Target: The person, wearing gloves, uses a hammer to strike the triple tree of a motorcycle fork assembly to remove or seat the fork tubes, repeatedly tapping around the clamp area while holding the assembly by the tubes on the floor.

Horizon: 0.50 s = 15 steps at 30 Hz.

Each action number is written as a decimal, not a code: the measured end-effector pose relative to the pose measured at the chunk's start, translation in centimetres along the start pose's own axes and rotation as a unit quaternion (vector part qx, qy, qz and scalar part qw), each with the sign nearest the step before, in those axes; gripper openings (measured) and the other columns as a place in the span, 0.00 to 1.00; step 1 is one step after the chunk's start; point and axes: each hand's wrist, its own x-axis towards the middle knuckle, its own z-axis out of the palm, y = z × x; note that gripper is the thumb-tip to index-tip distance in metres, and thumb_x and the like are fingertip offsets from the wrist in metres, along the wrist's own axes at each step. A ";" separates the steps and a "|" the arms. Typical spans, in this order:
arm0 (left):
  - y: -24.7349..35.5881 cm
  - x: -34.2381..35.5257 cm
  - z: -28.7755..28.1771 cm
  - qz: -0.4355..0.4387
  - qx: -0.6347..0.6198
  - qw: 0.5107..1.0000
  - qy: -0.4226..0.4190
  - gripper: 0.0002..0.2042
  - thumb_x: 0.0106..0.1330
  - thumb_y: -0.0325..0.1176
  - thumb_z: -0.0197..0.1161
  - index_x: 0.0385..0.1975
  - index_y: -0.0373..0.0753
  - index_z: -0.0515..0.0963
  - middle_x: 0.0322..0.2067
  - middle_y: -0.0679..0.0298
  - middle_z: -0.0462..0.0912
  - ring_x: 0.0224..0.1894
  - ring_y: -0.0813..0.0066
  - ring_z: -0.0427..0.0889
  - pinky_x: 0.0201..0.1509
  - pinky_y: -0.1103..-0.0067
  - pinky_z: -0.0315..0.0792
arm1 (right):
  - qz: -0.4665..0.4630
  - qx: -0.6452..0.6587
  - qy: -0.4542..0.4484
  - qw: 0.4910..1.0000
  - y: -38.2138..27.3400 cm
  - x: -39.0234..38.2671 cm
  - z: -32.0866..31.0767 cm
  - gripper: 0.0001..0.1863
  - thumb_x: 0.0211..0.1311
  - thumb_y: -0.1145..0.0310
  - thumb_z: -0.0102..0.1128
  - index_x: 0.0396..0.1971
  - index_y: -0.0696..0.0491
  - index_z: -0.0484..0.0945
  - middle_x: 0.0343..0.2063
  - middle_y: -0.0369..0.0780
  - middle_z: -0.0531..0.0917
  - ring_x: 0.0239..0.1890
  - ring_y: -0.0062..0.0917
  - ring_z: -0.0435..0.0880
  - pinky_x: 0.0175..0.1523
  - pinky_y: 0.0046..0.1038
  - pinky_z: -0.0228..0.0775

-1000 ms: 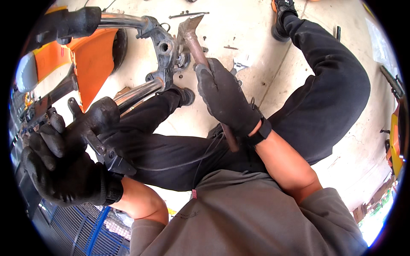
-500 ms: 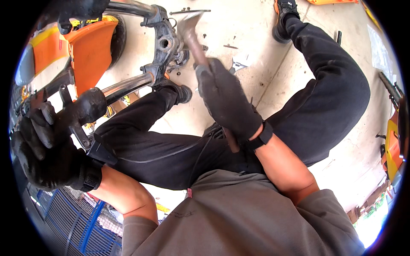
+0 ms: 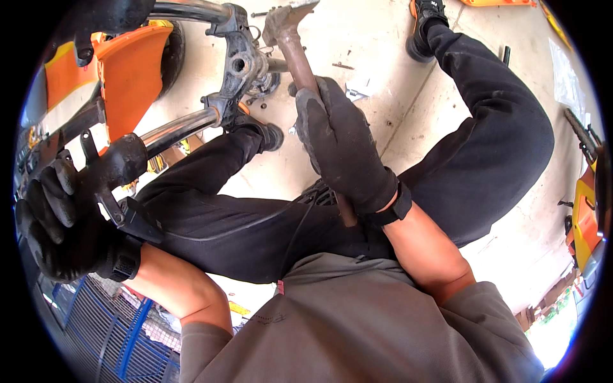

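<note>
In a black glove, my right hand (image 3: 345,143) is closed round the brown handle of a hammer (image 3: 295,54). The hammer's metal head is up and close to the motorcycle fork's triple clamp (image 3: 237,64), with a gap between them. My left hand (image 3: 60,223), gloved too, wraps round the dark lower leg of the motorcycle fork (image 3: 118,167) at the left. A shiny tube (image 3: 182,129) runs from that leg to the clamp. The second fork leg (image 3: 118,16) lies farther off, parallel to the first. Part of the left fingers is in shadow.
Orange body panels (image 3: 131,76) and a dark wheel stand behind the fork. On the pale floor lie an adjustable wrench (image 3: 356,91), a bolt (image 3: 343,66) and small parts. Blue metal slats (image 3: 115,338) are at lower left, more orange and yellow panels (image 3: 584,217) at far right.
The hammer head has turned and come slightly nearer, its outline clearer now. My left hand and the fork have shifted a little to the left.
</note>
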 end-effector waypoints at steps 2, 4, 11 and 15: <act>2.3 0.8 3.5 0.037 0.034 0.999 0.022 0.15 0.63 0.34 0.62 0.36 0.23 0.79 0.28 0.54 0.84 0.27 0.67 0.85 0.40 0.68 0.83 | 0.061 -0.007 -0.030 0.998 1.3 0.5 0.3 0.13 0.74 0.62 0.45 0.43 0.57 0.72 0.20 0.32 0.70 0.20 0.14 0.66 0.27 0.22 0.62; 4.5 1.7 7.0 0.002 -0.066 0.994 0.082 0.14 0.63 0.32 0.63 0.37 0.24 0.80 0.28 0.54 0.85 0.27 0.65 0.86 0.40 0.67 0.84 | 0.070 -0.017 -0.034 0.997 1.5 0.3 0.2 0.14 0.74 0.62 0.45 0.43 0.58 0.72 0.20 0.32 0.70 0.21 0.14 0.66 0.28 0.23 0.62; 3.0 0.7 4.3 -0.019 0.004 0.998 0.064 0.17 0.65 0.33 0.61 0.41 0.21 0.78 0.32 0.46 0.84 0.29 0.58 0.87 0.40 0.62 0.85 | 0.023 -0.008 -0.031 0.999 1.5 0.3 0.2 0.14 0.74 0.61 0.44 0.42 0.56 0.72 0.20 0.30 0.71 0.19 0.13 0.65 0.24 0.21 0.61; 2.3 0.7 4.2 -0.042 0.044 0.992 0.111 0.13 0.67 0.32 0.57 0.35 0.23 0.76 0.30 0.49 0.82 0.30 0.64 0.85 0.45 0.71 0.82 | 0.025 -0.005 -0.045 0.999 1.3 0.4 0.0 0.14 0.74 0.60 0.44 0.41 0.56 0.72 0.20 0.30 0.71 0.19 0.12 0.65 0.24 0.20 0.61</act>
